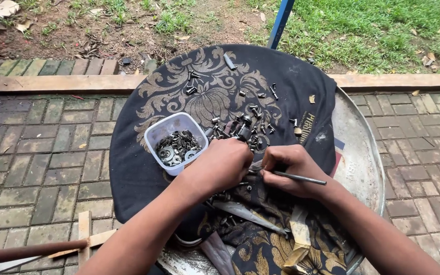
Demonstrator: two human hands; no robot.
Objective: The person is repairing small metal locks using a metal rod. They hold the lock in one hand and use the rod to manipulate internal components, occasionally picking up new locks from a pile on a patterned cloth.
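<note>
Your right hand [294, 170] pinches thin grey metal rod [296, 177]; left hand [225, 163] curled over small dark steel bolts [250, 125], its grip hidden, on black gold-patterned cloth [143, 168].

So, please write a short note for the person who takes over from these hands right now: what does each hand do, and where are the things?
Left hand: closed, knuckles up, resting on the pile of bolts and screws on the black patterned cloth; what it holds is hidden.
Right hand: pinching a thin metal rod that points right.
White plastic tub, left of the left hand: holds washers and small rings.
More loose bolts lie further up the cloth, which covers a round metal tray.
Done: some washers sit in the tub. Left: many loose pieces on the cloth.
</note>
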